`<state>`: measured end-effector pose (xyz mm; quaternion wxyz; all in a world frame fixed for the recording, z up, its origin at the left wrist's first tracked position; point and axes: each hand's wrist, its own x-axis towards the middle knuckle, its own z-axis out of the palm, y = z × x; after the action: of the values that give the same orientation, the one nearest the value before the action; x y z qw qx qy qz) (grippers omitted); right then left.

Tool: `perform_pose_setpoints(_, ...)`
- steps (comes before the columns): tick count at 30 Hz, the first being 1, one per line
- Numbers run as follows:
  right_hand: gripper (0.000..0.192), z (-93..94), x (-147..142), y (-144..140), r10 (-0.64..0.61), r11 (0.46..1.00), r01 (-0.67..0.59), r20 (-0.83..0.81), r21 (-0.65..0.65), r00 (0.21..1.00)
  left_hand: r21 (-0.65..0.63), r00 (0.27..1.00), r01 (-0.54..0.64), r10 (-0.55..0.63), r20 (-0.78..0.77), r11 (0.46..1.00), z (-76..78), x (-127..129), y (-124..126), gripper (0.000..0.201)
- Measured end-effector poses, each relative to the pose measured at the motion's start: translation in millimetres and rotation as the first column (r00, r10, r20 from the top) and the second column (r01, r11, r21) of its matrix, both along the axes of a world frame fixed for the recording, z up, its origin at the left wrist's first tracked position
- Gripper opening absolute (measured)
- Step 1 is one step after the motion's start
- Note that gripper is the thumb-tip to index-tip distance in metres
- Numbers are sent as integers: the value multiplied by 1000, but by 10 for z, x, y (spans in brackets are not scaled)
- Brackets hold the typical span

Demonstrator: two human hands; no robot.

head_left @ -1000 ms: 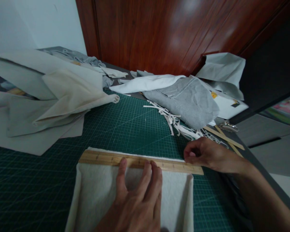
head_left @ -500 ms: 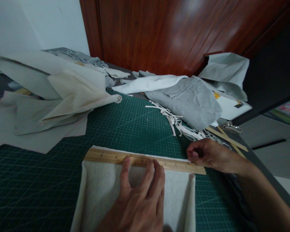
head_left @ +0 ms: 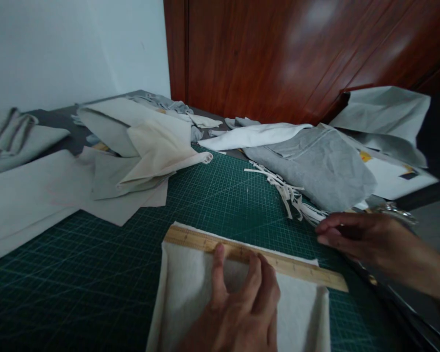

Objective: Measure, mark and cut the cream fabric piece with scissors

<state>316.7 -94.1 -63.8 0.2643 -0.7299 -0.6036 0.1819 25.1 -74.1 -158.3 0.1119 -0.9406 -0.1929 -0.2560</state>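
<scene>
Looking through the head camera, I have one wooden ruler laid across one cream fabric panel, just inside its far edge, towards the near side of the green cutting mat. My left hand presses the ruler's middle and the cloth, one finger spread away from two held close; my right hand hovers by the mat's right edge, fingertips near together, and blur means I cannot tell whether they pinch anything. I judge the ruler light, stiff and apt to slide, best taken by the end overhanging the panel's right side; the fabric seems soft and prone to rumple, best pressed flat or gripped at a corner. Towards the mat's far edge I count one white cloth over one grey cloth; the pale strips along its right edge are too tangled to count.
</scene>
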Motion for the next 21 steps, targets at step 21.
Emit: perform_pose_setpoints(21, 29, -150, -593, 292, 21, 973, 53, -316, 224, 949, -25, 998, -5, 4, -56, 1000, 49, -44, -13, 40)
